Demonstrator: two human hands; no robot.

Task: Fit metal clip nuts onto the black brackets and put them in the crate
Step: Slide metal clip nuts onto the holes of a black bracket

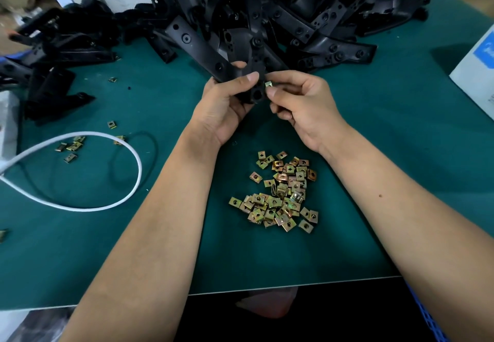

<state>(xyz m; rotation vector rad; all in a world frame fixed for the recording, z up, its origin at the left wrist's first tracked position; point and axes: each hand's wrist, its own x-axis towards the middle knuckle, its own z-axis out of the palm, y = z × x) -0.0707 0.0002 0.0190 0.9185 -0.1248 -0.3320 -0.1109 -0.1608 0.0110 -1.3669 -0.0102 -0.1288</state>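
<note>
My left hand (224,101) grips a long black bracket (195,47) by its near end, thumb on top, the bracket slanting up to the left. My right hand (299,103) pinches a small metal clip nut (268,84) between thumb and forefinger, right against the bracket's near end. A heap of brass-coloured clip nuts (280,194) lies on the green mat between my forearms. A big pile of black brackets (294,15) fills the far side of the table. The edge of a blue crate (427,325) shows at the bottom right.
More black brackets (53,55) lie at the far left. A white cable loop (128,165) curves over the mat at left, with a few stray clip nuts (70,147) near it. A white cardboard box (475,69) stands at the right edge. The table's front edge (294,285) runs below the nuts.
</note>
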